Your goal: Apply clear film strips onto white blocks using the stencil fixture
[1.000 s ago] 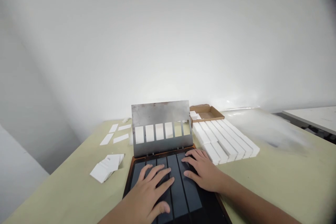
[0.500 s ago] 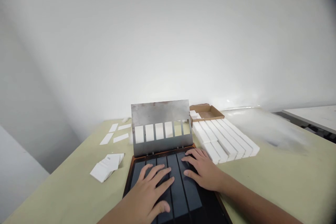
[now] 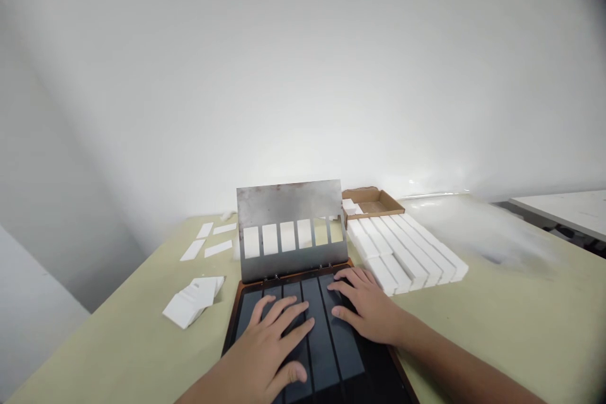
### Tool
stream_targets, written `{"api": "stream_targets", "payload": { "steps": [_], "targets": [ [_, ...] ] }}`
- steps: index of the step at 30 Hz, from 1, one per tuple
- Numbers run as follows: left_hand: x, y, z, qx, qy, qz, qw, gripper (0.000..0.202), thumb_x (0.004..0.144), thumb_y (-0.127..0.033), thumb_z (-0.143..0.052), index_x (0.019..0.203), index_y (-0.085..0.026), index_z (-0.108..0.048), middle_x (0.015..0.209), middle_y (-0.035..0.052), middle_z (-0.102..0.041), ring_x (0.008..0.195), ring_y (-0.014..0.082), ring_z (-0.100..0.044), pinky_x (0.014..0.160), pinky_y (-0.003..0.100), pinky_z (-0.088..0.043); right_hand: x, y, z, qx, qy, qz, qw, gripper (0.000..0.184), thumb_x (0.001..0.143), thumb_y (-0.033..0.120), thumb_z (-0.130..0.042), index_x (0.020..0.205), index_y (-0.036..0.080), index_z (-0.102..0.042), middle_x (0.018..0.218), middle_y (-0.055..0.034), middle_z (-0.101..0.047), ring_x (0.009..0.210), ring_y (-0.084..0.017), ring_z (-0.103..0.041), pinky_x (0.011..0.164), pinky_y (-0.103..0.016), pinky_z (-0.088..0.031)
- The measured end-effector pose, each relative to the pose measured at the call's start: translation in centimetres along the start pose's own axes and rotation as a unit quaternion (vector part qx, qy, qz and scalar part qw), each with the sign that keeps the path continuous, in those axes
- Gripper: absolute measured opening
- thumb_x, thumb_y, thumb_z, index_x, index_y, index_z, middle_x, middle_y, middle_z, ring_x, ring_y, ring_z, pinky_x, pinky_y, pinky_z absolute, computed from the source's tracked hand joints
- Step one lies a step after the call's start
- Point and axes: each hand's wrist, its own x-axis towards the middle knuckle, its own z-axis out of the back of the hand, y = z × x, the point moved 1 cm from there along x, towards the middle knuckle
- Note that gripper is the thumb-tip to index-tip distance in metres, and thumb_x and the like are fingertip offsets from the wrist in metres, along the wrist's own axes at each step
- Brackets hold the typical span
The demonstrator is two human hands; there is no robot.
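Observation:
Both palms face down over a black tray-like fixture (image 3: 379, 371) with dark grey rectangular strips (image 3: 320, 347) lying side by side in it. My left hand (image 3: 265, 347) spreads its fingers across the strips on the left and middle, holding nothing. On the upper right part of the fixture rests my right hand (image 3: 367, 306), its fingers stretched out over the rightmost strips. A hinged metal plate (image 3: 288, 202) stands raised at the fixture's back edge, with a row of rectangular cut-outs. The near left strips are partly hidden by my left hand.
Long white blocks (image 3: 411, 252) lie in rows to the right, before a cardboard box (image 3: 379, 205) holding small white pieces. Left of the fixture are a stack of white cards (image 3: 194, 300) and several loose white cards (image 3: 192, 250). Clear plastic sheeting (image 3: 483, 227) covers the table's back right.

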Motion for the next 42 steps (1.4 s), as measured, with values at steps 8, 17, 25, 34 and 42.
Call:
{"api": "stream_targets", "payload": {
  "steps": [8, 17, 25, 34, 42],
  "targets": [
    [-0.03, 0.14, -0.27, 0.010, -0.017, -0.008, 1.000, 0.058, 0.111, -0.055, -0.046, 0.165, -0.043, -0.030, 0.167, 0.0026, -0.045, 0.149, 0.0373, -0.045, 0.118, 0.068, -0.036, 0.04, 0.21, 0.12, 0.002, -0.001, -0.002, 1.000, 0.046, 0.106, 0.052, -0.053, 0.142, 0.024, -0.063, 0.143, -0.0129, -0.059, 0.137, -0.032, -0.049, 0.117, -0.053, -0.039],
    [-0.14, 0.12, -0.24, 0.012, -0.010, -0.006, 1.000, 0.058, 0.112, -0.054, -0.044, 0.166, -0.042, -0.029, 0.168, 0.0025, -0.043, 0.150, 0.0366, -0.043, 0.119, 0.065, -0.035, 0.04, 0.03, -0.02, 0.001, -0.002, 0.000, 1.000, 0.046, 0.105, 0.051, -0.054, 0.142, 0.025, -0.063, 0.143, -0.0123, -0.059, 0.137, -0.032, -0.048, 0.117, -0.053, -0.038],
    [-0.09, 0.07, 0.12, 0.006, -0.042, -0.013, 0.999, 0.058, 0.109, -0.054, -0.050, 0.164, -0.043, -0.035, 0.163, 0.0035, -0.051, 0.145, 0.0355, -0.049, 0.118, 0.060, -0.038, 0.04, 0.11, 0.10, 0.005, 0.000, 0.003, 1.000, 0.046, 0.106, 0.052, -0.052, 0.143, 0.026, -0.062, 0.144, -0.0121, -0.058, 0.137, -0.032, -0.049, 0.117, -0.052, -0.039],
    [-0.04, 0.13, 0.13, -0.007, -0.047, -0.016, 0.999, 0.057, 0.110, -0.053, -0.050, 0.163, -0.043, -0.036, 0.161, 0.0032, -0.052, 0.142, 0.0326, -0.053, 0.119, 0.057, -0.036, 0.05, 0.15, 0.14, 0.006, 0.001, 0.002, 1.000, 0.046, 0.106, 0.052, -0.052, 0.142, 0.025, -0.063, 0.144, -0.0124, -0.058, 0.136, -0.032, -0.048, 0.116, -0.053, -0.039],
    [-0.10, 0.32, -0.12, -0.005, -0.037, -0.010, 0.999, 0.058, 0.110, -0.054, -0.048, 0.165, -0.043, -0.033, 0.163, 0.0037, -0.051, 0.143, 0.0333, -0.051, 0.120, 0.058, -0.034, 0.08, -0.13, -0.03, 0.007, 0.005, 0.003, 1.000, 0.047, 0.106, 0.052, -0.052, 0.143, 0.026, -0.062, 0.143, -0.0124, -0.058, 0.136, -0.033, -0.048, 0.116, -0.053, -0.039]
  ]
}}
